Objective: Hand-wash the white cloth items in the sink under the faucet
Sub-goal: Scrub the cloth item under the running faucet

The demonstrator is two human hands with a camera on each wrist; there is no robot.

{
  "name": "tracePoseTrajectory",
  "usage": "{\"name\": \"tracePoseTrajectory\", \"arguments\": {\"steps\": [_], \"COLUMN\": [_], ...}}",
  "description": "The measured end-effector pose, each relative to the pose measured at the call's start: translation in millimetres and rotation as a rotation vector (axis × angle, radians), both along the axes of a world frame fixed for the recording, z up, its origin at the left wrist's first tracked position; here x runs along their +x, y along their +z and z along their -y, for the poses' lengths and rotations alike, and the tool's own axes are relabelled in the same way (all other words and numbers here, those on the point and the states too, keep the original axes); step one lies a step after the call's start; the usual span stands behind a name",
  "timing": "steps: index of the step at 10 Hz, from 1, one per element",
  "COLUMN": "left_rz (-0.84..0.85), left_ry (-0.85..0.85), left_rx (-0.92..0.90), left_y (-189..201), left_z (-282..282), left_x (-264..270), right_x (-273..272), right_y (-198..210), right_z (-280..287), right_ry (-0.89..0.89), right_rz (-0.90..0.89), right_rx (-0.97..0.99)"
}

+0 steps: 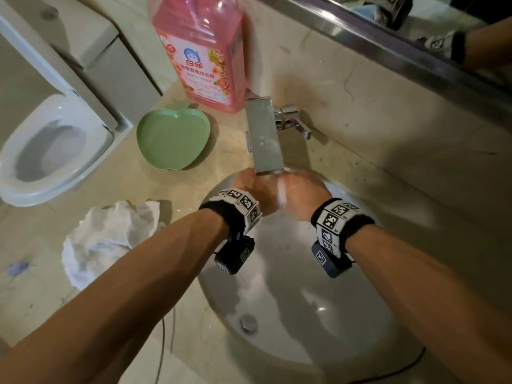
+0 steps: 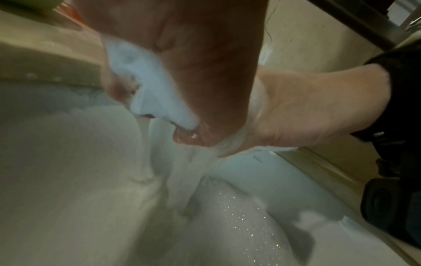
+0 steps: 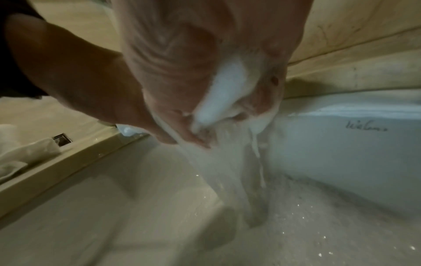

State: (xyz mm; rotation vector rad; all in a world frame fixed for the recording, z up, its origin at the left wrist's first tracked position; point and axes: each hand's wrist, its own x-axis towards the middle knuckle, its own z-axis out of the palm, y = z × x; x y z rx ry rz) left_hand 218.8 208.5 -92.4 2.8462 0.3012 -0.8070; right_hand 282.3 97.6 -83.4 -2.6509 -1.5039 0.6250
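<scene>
Both my hands meet under the steel faucet point(image 1: 264, 137) at the far end of the white sink point(image 1: 277, 286). My left hand point(image 1: 250, 185) and right hand point(image 1: 303, 194) squeeze a small white cloth point(image 1: 281, 192) between them while water runs over it. In the left wrist view the left hand point(image 2: 193, 81) curls its fingers round the wet cloth point(image 2: 148, 86). The right hand point(image 3: 200, 63) grips the same cloth point(image 3: 225, 90) in the right wrist view, and water point(image 3: 227, 171) streams off it into the basin. A second crumpled white cloth point(image 1: 110, 236) lies on the counter left of the sink.
A green apple-shaped plate point(image 1: 173, 139) and a pink detergent bottle point(image 1: 202, 51) stand on the counter left of the faucet. The faucet's lever point(image 1: 293, 120) points right. The drain point(image 1: 248, 322) sits near the sink's near side. A toilet point(image 1: 47, 153) is at far left, a mirror point(image 1: 415, 37) behind.
</scene>
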Motion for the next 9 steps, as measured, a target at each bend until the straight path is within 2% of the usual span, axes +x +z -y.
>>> {"name": "tracePoseTrajectory", "arguments": {"steps": [1, 2, 3, 4, 5, 6, 7, 8, 9], "left_rz": [0.127, 0.201, 0.139, 0.205, 0.129, 0.136, 0.213, 0.336, 0.367], "left_ry": [-0.038, 0.007, 0.121, 0.299, 0.501, 0.567, 0.504, 0.605, 0.704], "left_rx": [-0.025, -0.187, -0.286, -0.407, -0.644, -0.790, -0.744, -0.648, -0.643], "left_y": [1, 12, 18, 10, 11, 17, 22, 22, 18], "left_z": [-2, -7, -20, -33, -35, -33, -36, -37, -40], "left_x": [-2, -4, -9, -24, -40, -45, -52, -61, -64], "right_x": [1, 4, 9, 9, 5, -3, -11, -16, -24], "right_y": [-10, -13, -11, -4, 2, 5, 4, 4, 5], "right_z": [0, -1, 4, 5, 0, -5, -6, -4, -2], "right_ry": [-0.028, -0.077, -0.226, -0.315, -0.236, -0.173, -0.177, -0.246, -0.258], "right_rz": [-0.029, -0.103, -0.355, -0.511, -0.412, -0.351, -0.311, -0.334, -0.335], "right_rx": [0.030, 0.099, 0.212, 0.270, 0.267, 0.303, 0.310, 0.316, 0.374]}}
